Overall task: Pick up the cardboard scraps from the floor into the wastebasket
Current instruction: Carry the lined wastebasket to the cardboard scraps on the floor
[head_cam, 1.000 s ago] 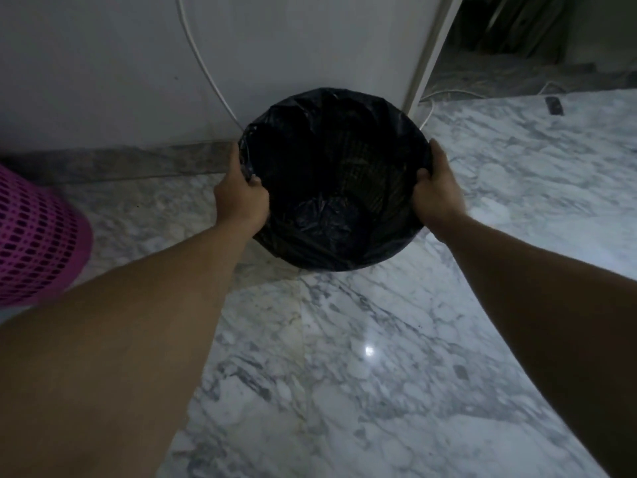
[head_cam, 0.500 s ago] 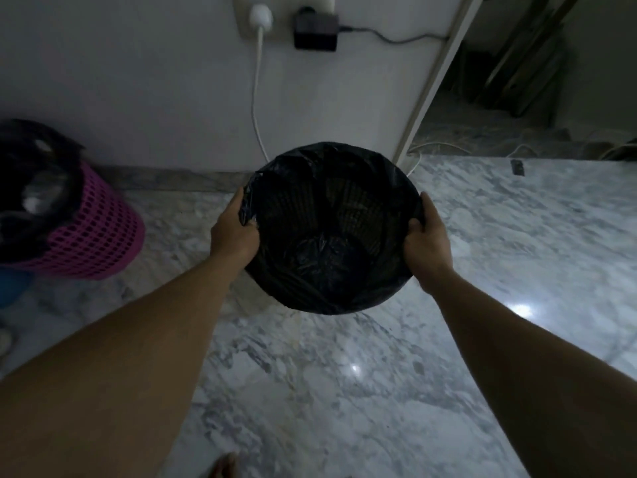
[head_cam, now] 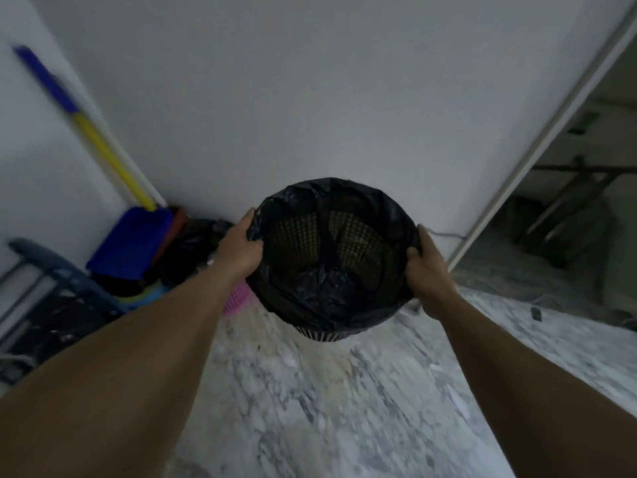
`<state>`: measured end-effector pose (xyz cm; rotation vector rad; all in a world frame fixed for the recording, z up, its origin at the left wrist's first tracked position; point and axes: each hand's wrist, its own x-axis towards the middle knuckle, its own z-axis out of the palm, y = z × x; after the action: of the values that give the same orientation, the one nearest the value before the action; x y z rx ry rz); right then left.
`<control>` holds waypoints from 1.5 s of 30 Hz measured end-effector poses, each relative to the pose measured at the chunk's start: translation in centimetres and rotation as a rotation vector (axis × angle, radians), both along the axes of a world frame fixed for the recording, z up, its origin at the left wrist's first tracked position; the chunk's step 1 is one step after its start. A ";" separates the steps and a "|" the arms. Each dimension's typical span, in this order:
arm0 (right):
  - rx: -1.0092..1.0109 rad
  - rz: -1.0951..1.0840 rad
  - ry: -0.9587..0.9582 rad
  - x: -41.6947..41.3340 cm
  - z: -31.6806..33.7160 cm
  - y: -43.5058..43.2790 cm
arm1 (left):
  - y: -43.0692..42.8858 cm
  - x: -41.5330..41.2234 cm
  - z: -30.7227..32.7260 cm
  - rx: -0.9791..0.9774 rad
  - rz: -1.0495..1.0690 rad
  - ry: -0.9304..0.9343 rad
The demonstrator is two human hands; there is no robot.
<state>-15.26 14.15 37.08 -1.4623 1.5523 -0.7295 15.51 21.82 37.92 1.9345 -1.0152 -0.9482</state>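
- Two hands hold one bin (head_cam: 358, 243) between them, out in front of the person and near the wall (head_cam: 310, 98).
- The left hand (head_cam: 241, 248) grips the left side of the rim. Its fingers are curled over the edge and pinch the bag (head_cam: 320, 288) there.
- The right hand (head_cam: 429, 270) grips the right side of the rim. Its thumb is hooked over the edge and the other fingers wrap round the outside.
- The bin is dark, with little square holes in its sides. Its open top is tipped toward the person, so you can see down into it.
- The black bag lines the inside, folds over the rim, and lies crumpled at the bottom.
- A bit of the bin's striped base shows under the bag. I cannot tell if it touches the floor (head_cam: 344, 408).
- The floor is white and grey marble.
- A pink basket (head_cam: 238, 298) peeks out from under the left arm, just beside the bin.
- In the left corner a blue and yellow stick (head_cam: 96, 139) leans on the wall, with a blue dustpan (head_cam: 131, 243) at its foot.
- Something black (head_cam: 196, 243) sits behind the left hand. It is too dark to tell what it is.
- A white door frame (head_cam: 537, 139) runs up the right side, and past it the room is dark.
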 end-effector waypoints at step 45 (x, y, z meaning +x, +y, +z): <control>0.012 1.891 -0.364 35.2 44.2 61.9 | 80.1 -13.2 41.9 -0.566 1.890 -0.131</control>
<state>19.96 76.03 81.24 -1.8427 -0.4249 0.2139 2.32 101.91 79.87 1.5007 0.6247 0.5197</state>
